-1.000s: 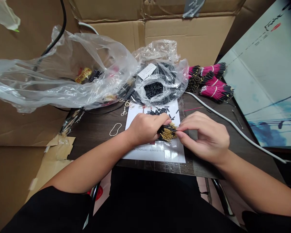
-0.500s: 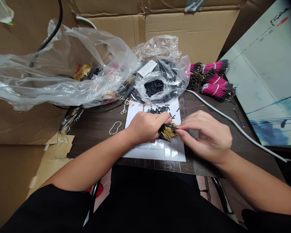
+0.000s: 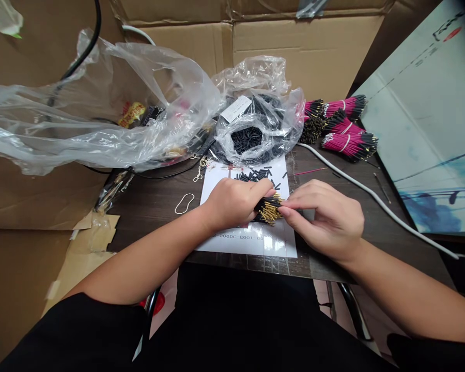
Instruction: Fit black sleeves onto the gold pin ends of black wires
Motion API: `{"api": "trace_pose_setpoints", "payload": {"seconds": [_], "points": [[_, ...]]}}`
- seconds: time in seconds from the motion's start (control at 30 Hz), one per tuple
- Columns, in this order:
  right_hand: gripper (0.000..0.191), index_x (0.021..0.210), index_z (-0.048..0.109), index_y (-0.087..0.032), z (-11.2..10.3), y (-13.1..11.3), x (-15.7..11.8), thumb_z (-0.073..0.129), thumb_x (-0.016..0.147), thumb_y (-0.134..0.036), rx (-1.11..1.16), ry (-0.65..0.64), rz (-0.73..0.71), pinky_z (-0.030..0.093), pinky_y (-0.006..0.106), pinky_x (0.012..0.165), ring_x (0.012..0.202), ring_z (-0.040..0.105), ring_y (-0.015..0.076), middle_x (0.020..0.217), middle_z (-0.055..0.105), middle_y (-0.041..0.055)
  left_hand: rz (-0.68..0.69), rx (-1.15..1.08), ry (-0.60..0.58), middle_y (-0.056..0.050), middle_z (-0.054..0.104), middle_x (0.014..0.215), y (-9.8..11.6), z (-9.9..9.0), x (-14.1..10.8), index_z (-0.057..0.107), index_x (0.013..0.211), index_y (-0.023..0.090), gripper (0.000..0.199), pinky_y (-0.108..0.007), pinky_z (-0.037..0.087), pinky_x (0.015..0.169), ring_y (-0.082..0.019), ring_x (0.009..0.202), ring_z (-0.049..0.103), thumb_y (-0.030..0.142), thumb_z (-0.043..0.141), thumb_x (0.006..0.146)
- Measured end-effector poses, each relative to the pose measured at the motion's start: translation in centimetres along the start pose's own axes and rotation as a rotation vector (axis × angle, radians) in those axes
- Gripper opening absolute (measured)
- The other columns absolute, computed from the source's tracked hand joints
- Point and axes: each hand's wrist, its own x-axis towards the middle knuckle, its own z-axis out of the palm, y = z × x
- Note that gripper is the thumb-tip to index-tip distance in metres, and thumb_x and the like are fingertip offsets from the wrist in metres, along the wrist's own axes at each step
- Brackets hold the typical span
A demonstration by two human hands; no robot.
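Observation:
My left hand (image 3: 234, 202) is wrapped round a bundle of wires with gold tips (image 3: 270, 209) and black sleeves, held over a white sheet (image 3: 232, 245). The tips point right. My right hand (image 3: 325, 217) is closed, with thumb and forefinger pinched at the right side of the gold tips. Whatever lies between those fingertips is too small to make out. Small loose black tubes (image 3: 258, 174) lie on the sheet just beyond my left hand. An open plastic bag (image 3: 273, 121) full of black tubes stands behind them.
Bundles of pink wires (image 3: 343, 142) lie at the back right, near a white cable (image 3: 356, 185). A large clear bag (image 3: 139, 144) spreads over the back left. Rubber bands (image 3: 184, 204) and a single pink wire (image 3: 310, 171) lie on the dark table (image 3: 143, 206).
My right hand has shifted slightly left, its fingertips closer in against the gold tips. The left hand keeps its hold on the bundle, almost unmoved.

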Motion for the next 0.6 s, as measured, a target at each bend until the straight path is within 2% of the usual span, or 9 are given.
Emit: {"api": "trace_pose_setpoints", "payload": {"seconds": [0.17, 0.27, 0.37, 0.5, 0.6], "points": [[0.027, 0.095, 0.068, -0.018, -0.4, -0.2, 0.0, 0.074, 0.069, -0.01, -0.213, -0.036, -0.098, 0.054, 0.027, 0.07, 0.077, 0.064, 0.0119, 0.086, 0.071, 0.0027, -0.012, 0.006, 0.004, 0.003, 0.064, 0.062, -0.1, 0.2, -0.1, 0.055, 0.087, 0.019, 0.016, -0.023, 0.034, 0.045, -0.011, 0.052, 0.06, 0.032, 0.048, 0.092], [0.035, 0.103, 0.068, -0.018, -0.6, -0.3, -0.1, 0.076, 0.069, -0.014, -0.383, -0.04, -0.225, 0.055, 0.028, 0.071, 0.081, 0.065, 0.0148, 0.09, 0.072, 0.0049, -0.033, -0.027, 0.005, 0.003, 0.066, 0.065, -0.1, 0.1, -0.2, 0.055, 0.089, 0.019, 0.013, -0.023, 0.035, 0.047, -0.012, 0.056, 0.062, 0.032, 0.05, 0.09], [0.044, 0.111, 0.066, -0.016, -0.4, -0.4, -0.4, 0.077, 0.068, -0.019, -0.445, -0.067, -0.296, 0.056, 0.031, 0.076, 0.088, 0.065, 0.0179, 0.099, 0.071, 0.0074, -0.054, -0.035, -0.005, 0.003, 0.066, 0.066, -0.2, 0.2, -0.3, 0.054, 0.091, 0.019, 0.013, -0.023, 0.036, 0.047, -0.013, 0.057, 0.063, 0.031, 0.05, 0.089], [0.046, 0.115, 0.065, -0.019, -0.1, -0.7, -0.3, 0.075, 0.071, -0.024, -0.456, -0.079, -0.27, 0.056, 0.036, 0.084, 0.096, 0.063, 0.0204, 0.11, 0.068, 0.0079, -0.051, -0.033, -0.024, 0.002, 0.066, 0.066, -0.2, 0.2, -0.4, 0.055, 0.094, 0.019, 0.014, -0.023, 0.037, 0.048, -0.013, 0.057, 0.063, 0.03, 0.048, 0.088], [0.046, 0.124, 0.059, -0.022, -1.5, -0.5, 0.5, 0.067, 0.079, -0.029, -0.425, -0.058, -0.195, 0.054, 0.039, 0.09, 0.104, 0.061, 0.0216, 0.116, 0.065, 0.0086, -0.072, -0.062, -0.034, 0.002, 0.067, 0.069, -0.1, 0.1, -0.3, 0.055, 0.095, 0.019, 0.014, -0.023, 0.037, 0.049, -0.013, 0.06, 0.064, 0.024, 0.051, 0.083]]}}
